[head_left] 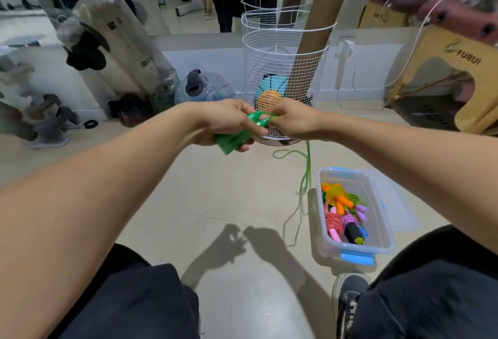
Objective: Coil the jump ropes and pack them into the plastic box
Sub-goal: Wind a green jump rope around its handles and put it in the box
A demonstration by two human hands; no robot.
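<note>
Both hands meet at frame centre, raised over the floor: left hand (229, 126) grips a bundle of green jump rope (237, 136) with its green handles, fingers curled round it; right hand (292, 123) pinches the rope's upper end just beside the left thumb. Bundle's long axis runs roughly 7-to-1 o'clock, pointed handle tips aiming up toward 1 o'clock, lower end sticking out under the left palm at 7. Handle count hard to tell, fingers cover most of them. Loose green cord (305, 177) drops from under the right hand toward 6 o'clock, loops once at about 7 o'clock of that hand, then trails down along the floor (229, 196) beside the box; its far end is thin and blurred, lost near the box's left wall. Plastic box (327, 244), clear with blue latches, sits on the floor at 4 o'clock of the hands, long axis about 11-to-5, lid off behind its right side. Inside: coiled ropes (341, 212) in orange, pink, purple, green, plus a black handle; individual ropes tangled, not separable. White wire basket (283, 64) stands at 12 o'clock behind the hands, partly hidden by them.
</note>
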